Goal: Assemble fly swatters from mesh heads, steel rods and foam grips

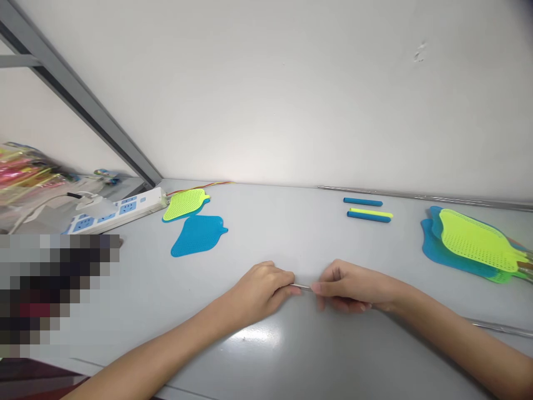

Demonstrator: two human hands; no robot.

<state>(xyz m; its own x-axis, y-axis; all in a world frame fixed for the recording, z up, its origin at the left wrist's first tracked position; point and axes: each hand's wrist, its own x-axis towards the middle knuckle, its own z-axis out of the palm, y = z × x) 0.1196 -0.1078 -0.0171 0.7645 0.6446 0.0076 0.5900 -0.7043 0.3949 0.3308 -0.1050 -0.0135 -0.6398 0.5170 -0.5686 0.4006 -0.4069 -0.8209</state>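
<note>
Within table (270,222) edges, rod (302,286) (between fingers (327,288))

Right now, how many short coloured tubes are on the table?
3, toward the back right: one blue tube nearest the wall, then a yellow tube beside another blue tube. Others could be hidden.

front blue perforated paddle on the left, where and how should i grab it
Probably pinch its narrow neck, coming from the right with the left hand once free: the blue paddle lies flat, and that neck juts rightward.
</note>
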